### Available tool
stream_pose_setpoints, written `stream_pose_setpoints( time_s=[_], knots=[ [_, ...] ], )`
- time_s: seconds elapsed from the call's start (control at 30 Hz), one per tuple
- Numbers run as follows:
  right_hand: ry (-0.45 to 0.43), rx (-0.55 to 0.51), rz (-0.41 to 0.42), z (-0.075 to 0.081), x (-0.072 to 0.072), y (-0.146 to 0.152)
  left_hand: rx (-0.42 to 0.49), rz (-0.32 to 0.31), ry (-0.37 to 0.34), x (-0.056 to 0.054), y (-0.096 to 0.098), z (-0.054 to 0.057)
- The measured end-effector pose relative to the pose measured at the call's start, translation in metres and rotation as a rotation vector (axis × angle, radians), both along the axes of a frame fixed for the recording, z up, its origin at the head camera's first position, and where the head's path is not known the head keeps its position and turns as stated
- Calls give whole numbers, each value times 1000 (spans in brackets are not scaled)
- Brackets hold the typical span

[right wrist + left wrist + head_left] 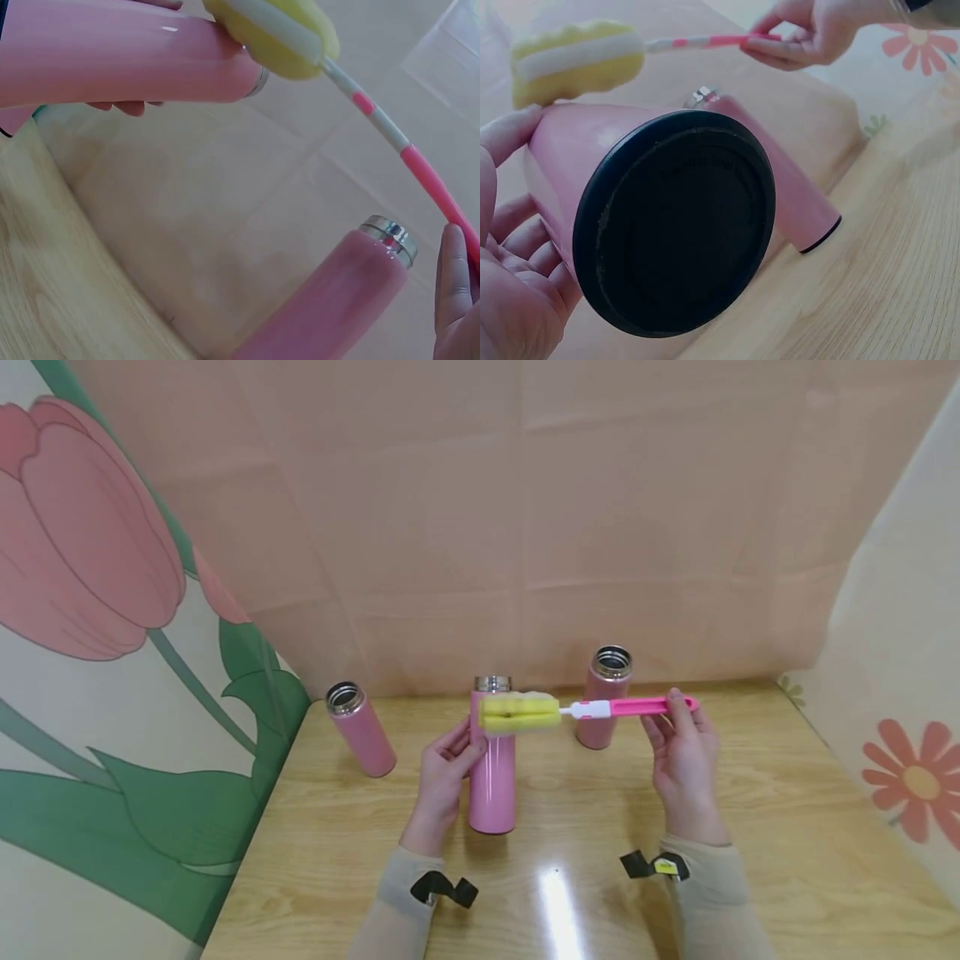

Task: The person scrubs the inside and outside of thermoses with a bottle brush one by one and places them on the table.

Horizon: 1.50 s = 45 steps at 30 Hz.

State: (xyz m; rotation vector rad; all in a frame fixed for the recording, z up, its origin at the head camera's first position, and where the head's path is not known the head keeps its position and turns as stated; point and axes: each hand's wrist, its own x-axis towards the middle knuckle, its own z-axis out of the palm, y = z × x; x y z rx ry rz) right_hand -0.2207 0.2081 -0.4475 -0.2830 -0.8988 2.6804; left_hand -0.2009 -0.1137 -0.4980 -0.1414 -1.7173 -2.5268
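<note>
My left hand [444, 770] grips a pink thermos bottle [492, 789] by its side. The bottle is upright with its lid off, and its black base [679, 225] faces the left wrist camera. In my right hand [686, 767] is a sponge bottle brush [592, 709], pinched near the end of its pink handle [435, 184] between thumb and fingers. The brush lies level, pointing left, and its yellow and white sponge head [519, 714] overlaps the upper part of the bottle in the head view, just below the metal neck [492, 683].
Two more lidless pink bottles stand on the wooden table [300, 877]: one bottle [365, 735] to the left, another bottle [596, 727] behind the brush handle. A pinkish cloth [525, 527] hangs along the table's back edge. Flower-patterned walls [915, 777] flank both sides.
</note>
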Motion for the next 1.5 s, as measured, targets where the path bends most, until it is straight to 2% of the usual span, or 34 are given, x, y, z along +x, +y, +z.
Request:
stream_pose_setpoints(
  time_s=[0.33,0.6,0.8,0.93,1.13,1.27,1.5],
  knots=[
    [-24,63,24,-2,-1,1,-15,17,-28,1,-1,4],
    [-51,138,94,-7,-4,4,20,32,-43,-1,-3,5],
    [-18,174,153,-10,-4,5,50,47,-68,0,-4,5],
    [-5,235,210,-11,-4,4,80,67,-73,0,-3,5],
    [-36,355,281,-12,-3,2,124,87,-94,0,-3,4],
    [-36,411,304,-13,-3,2,137,90,-115,0,-4,4],
    [-17,443,340,-15,-3,2,180,101,-125,-1,-4,5]
  ],
)
